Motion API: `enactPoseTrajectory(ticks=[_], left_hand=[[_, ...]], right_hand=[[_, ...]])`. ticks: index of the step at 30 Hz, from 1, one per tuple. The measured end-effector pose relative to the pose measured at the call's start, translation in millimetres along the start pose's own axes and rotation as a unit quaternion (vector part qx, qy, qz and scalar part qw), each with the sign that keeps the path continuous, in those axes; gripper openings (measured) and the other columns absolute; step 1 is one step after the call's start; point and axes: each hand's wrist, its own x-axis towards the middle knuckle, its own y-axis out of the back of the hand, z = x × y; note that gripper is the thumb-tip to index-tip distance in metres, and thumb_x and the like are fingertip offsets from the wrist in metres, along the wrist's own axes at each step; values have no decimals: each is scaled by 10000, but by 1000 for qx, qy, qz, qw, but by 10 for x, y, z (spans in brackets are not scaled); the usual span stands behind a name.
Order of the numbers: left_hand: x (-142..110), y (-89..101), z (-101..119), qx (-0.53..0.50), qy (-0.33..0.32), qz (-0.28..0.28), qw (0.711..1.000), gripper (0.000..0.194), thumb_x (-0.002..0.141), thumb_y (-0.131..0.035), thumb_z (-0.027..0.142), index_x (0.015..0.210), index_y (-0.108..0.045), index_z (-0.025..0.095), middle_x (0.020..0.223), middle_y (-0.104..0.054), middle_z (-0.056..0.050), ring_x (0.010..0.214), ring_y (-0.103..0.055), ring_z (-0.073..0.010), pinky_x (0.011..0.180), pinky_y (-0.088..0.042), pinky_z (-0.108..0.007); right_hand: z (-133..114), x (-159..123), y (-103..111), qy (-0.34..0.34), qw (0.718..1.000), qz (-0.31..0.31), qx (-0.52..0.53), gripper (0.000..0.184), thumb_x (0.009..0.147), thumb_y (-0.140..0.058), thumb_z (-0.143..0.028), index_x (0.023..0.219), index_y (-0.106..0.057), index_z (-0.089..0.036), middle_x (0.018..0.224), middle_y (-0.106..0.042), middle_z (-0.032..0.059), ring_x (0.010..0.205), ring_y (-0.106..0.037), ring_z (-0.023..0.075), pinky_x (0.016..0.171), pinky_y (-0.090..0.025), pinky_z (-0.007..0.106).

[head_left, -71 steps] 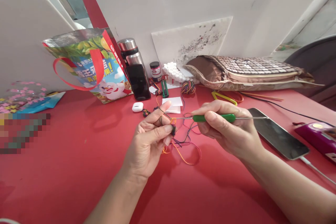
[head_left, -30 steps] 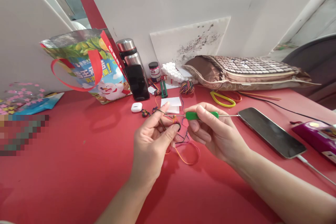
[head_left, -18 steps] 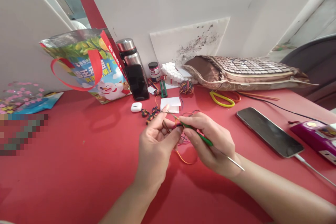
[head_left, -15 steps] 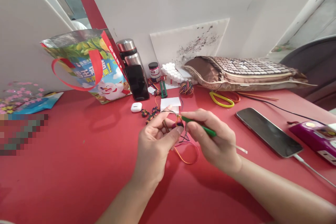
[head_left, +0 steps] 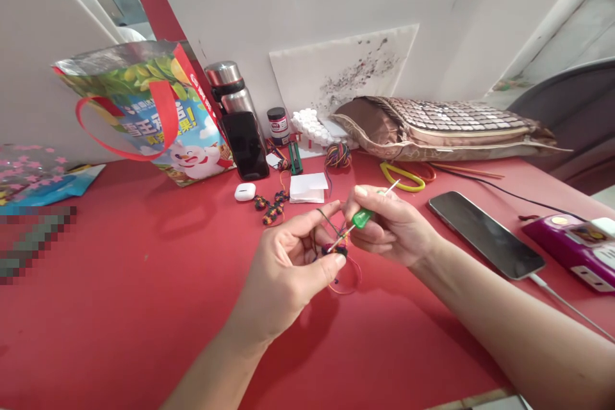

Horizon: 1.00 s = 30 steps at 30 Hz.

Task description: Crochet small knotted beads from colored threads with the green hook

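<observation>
My left hand (head_left: 293, 269) pinches a small dark, multicoloured crochet piece (head_left: 339, 251) between thumb and fingers. A strand of dark yarn (head_left: 328, 220) runs over its raised index finger. In my right hand (head_left: 389, 224) is a crochet hook (head_left: 362, 218) with a green handle and a thin metal shaft at each end. The hook slants down to the left, and its lower tip touches the crochet piece. Loose pink and orange yarn (head_left: 354, 280) hangs in a loop below. Behind my left hand lie knotted multicoloured crochet pieces (head_left: 273, 208) on the red table (head_left: 158, 307).
A white earbud case (head_left: 245, 191), folded white paper (head_left: 308, 188) and a yarn ball (head_left: 338, 155) lie beyond my hands. Farther back stand a shopping bag (head_left: 192, 147), a steel flask (head_left: 230, 86) and an upright phone (head_left: 245, 146). Yellow-handled scissors (head_left: 402, 177) and a charging phone (head_left: 485, 234) are at right.
The hook has turned from lying nearly level to slanting down leftward, its tip now at the crochet piece. My left hand has tilted and moved slightly down. The whole view has shifted a little.
</observation>
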Motion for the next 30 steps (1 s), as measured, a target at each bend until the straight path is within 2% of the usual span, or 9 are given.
enactPoseTrajectory(ticks=[2,7,14,27,30], left_hand=[[-26,-25,13,17,4,0,1000,523,762,-878,160,1276,-845,251,815,-623,-13,697,-545,-105,592,-465,-210],[-68,-72,27,26,0,2,1000,478,761,-855,160,1229,-866,255,794,-606,-8,673,-518,-103,588,-447,-218],[-113,-118,52,28,15,43,999,503,733,-867,154,1227,-866,249,807,-643,-14,681,-529,-100,606,-449,-208],[-69,-6,-11,40,0,-12,999,552,772,-891,217,1320,-824,244,833,-634,-23,683,-549,-117,591,-492,-223],[-79,-19,-1,43,-2,8,999,527,779,-886,208,1302,-833,247,831,-640,-24,694,-543,-118,607,-485,-224]], right_hand=[[-48,-12,18,5,1000,6,-30,361,915,-808,-468,754,-742,-152,410,-361,-123,338,-136,24,331,-174,157],[-135,-31,39,14,997,15,-70,399,889,-829,-485,699,-726,-150,399,-375,-103,329,-171,32,325,-173,167],[-203,-45,56,25,996,25,-86,399,864,-854,-470,672,-744,-138,385,-368,-95,327,-172,28,325,-149,174],[-237,-67,51,25,992,58,-113,413,824,-877,-507,698,-747,-136,395,-394,-86,333,-177,29,329,-129,181],[-244,-73,50,24,991,62,-117,415,815,-884,-506,689,-751,-134,394,-396,-82,338,-189,30,330,-133,179]])
